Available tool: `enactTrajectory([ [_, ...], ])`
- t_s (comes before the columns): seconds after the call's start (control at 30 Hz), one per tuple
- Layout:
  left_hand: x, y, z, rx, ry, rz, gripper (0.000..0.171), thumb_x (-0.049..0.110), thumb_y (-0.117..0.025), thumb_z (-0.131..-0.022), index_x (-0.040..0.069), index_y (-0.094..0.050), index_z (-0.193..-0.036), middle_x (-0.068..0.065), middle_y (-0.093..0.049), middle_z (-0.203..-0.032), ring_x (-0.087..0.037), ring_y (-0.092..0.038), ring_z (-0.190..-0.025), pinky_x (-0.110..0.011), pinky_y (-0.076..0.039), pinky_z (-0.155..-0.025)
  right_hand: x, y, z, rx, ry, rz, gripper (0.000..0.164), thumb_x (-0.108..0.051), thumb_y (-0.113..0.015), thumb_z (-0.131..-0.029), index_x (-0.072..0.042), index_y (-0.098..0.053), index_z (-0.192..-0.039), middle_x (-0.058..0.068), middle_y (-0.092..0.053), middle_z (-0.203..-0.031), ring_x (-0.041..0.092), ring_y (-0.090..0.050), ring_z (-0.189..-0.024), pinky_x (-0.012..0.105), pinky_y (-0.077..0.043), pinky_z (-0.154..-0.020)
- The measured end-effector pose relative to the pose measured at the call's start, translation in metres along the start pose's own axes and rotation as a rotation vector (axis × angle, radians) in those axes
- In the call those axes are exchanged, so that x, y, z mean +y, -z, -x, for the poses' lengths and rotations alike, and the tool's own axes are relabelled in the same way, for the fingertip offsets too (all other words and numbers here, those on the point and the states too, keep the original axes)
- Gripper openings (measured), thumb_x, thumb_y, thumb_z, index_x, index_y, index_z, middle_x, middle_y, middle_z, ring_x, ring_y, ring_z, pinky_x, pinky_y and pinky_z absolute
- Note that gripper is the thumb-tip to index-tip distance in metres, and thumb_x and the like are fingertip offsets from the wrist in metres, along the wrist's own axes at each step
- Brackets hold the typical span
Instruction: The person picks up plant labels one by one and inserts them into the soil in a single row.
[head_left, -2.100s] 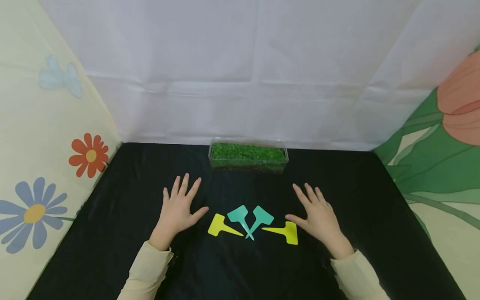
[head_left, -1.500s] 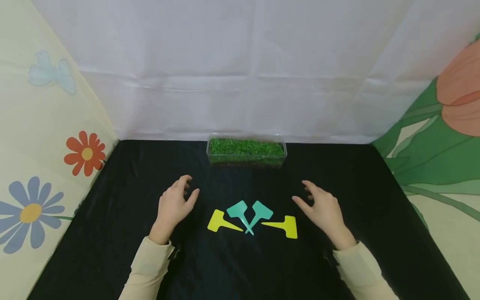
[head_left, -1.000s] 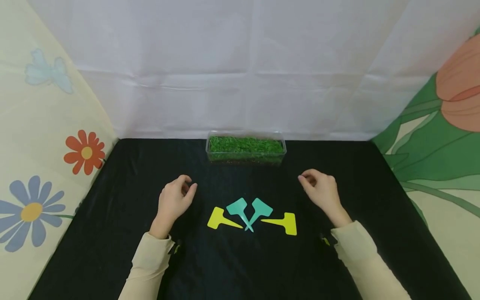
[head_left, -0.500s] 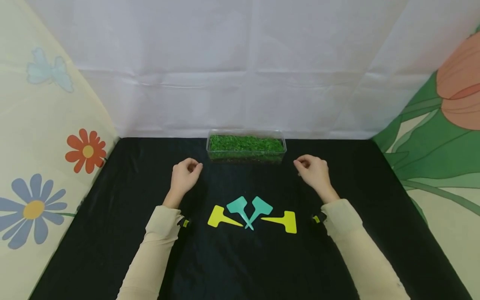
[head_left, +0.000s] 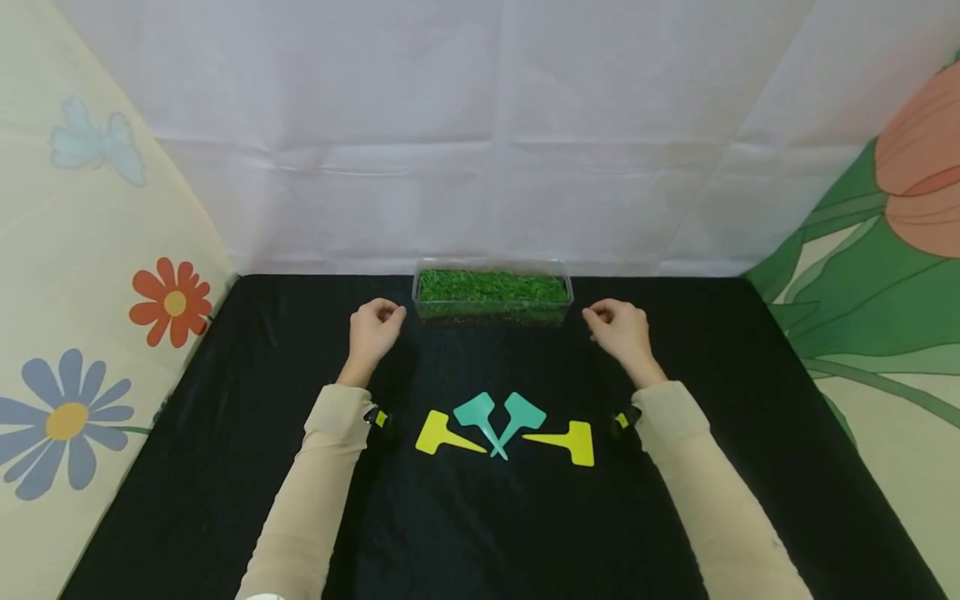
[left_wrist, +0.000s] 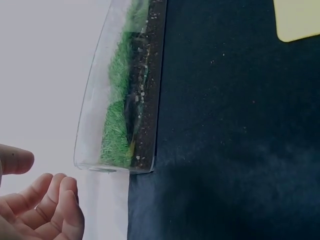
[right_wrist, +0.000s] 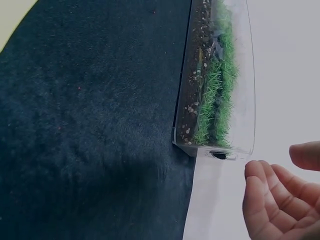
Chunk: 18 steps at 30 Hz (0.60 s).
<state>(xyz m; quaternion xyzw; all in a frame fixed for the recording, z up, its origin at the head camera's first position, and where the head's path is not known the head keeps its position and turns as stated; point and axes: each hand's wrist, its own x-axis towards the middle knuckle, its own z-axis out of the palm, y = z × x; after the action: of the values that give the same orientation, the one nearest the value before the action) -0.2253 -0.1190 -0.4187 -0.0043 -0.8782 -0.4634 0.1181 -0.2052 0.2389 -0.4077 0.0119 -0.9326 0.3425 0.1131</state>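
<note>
At the back of the black cloth stands a clear plastic box (head_left: 492, 313) of dark soil topped with green grass. My left hand (head_left: 375, 327) is at its left end, a small gap away, fingers loosely bent. In the left wrist view the thumb (left_wrist: 16, 160) stands apart from the fingers, with nothing between. My right hand (head_left: 619, 328) mirrors this at the right end, its thumb (right_wrist: 306, 156) likewise apart from bent fingers, holding nothing. Before the box lie two crossed teal plant labels, a left one (head_left: 476, 411) and a right one (head_left: 522, 413).
A yellow plant label (head_left: 433, 433) lies left of the teal pair, and another yellow label (head_left: 580, 443) lies to the right. A white cloth (head_left: 480, 150) hangs behind the box. Flower-printed cloths line the left (head_left: 45, 250) and right (head_left: 885, 433) sides.
Both hands have gone from spread flat beside the labels to loosely bent fingers, and have moved forward to the two ends of the box. Box and labels have stayed put.
</note>
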Motion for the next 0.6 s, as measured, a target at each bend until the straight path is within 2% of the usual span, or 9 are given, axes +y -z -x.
enactTrajectory([
  [0.2,0.001,-0.004,-0.01,-0.02,0.07,0.028,0.019,0.017,-0.058,-0.088,-0.001,-0.066,-0.09,-0.012,-0.06,-0.069,-0.02,-0.056,-0.055,-0.029,-0.044,-0.05,0.0,-0.004,-0.008,-0.015,-0.019,-0.005,0.024,-0.019,-0.057,-0.09,0.003,-0.066,-0.096,0.012,-0.064,-0.069,0.019,-0.061,-0.055,0.036,-0.049,-0.055],
  [0.43,0.001,-0.01,-0.022,-0.008,0.096,0.017,0.02,0.017,-0.058,-0.088,-0.001,-0.066,-0.09,-0.012,-0.06,-0.07,-0.021,-0.056,-0.056,-0.03,-0.043,-0.052,0.0,-0.006,-0.018,-0.042,-0.031,-0.005,0.027,-0.021,-0.055,-0.091,0.003,-0.065,-0.099,0.013,-0.064,-0.07,0.02,-0.061,-0.057,0.039,-0.049,-0.058],
  [0.6,-0.001,-0.013,-0.027,-0.011,0.12,0.002,0.02,0.017,-0.058,-0.087,-0.001,-0.067,-0.089,-0.012,-0.06,-0.07,-0.019,-0.054,-0.054,-0.029,-0.043,-0.053,0.0,-0.008,-0.024,-0.052,-0.048,0.01,0.029,-0.022,-0.055,-0.091,0.003,-0.065,-0.099,0.013,-0.064,-0.069,0.019,-0.06,-0.055,0.036,-0.048,-0.056],
])
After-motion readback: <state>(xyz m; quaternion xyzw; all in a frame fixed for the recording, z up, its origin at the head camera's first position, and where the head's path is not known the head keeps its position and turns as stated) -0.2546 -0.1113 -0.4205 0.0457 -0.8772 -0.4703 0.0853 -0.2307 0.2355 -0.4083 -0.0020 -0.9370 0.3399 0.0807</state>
